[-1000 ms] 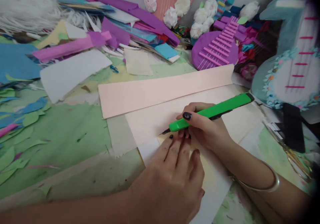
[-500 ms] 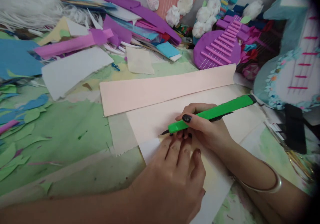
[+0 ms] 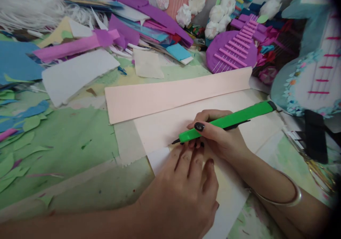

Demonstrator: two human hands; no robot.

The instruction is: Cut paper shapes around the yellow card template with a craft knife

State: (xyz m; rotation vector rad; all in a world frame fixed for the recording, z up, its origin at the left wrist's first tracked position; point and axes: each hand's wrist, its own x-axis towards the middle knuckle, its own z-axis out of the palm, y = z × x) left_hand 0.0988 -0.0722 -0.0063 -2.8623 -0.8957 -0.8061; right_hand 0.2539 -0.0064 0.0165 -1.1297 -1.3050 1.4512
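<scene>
My right hand, with a bangle at its wrist, grips a green pen with a black clip. The pen's dark tip rests on a pale pink sheet, close to the edge of a white paper. My left hand lies over this white paper, fingers stretched out and fingertips just below the pen. A cream-coloured patch shows under and beside the left hand; most of it is hidden. Behind the hands, a long pale pink strip lies across the sheet's far side.
Scissors and a dark flat object lie at right, near a blue paper guitar. A purple guitar model stands behind. Paper scraps and green leaf cut-outs cover the left of the green table.
Both hands and the pen keep nearly the same position, the pen tip still at the white paper's edge. The view has shifted very slightly.
</scene>
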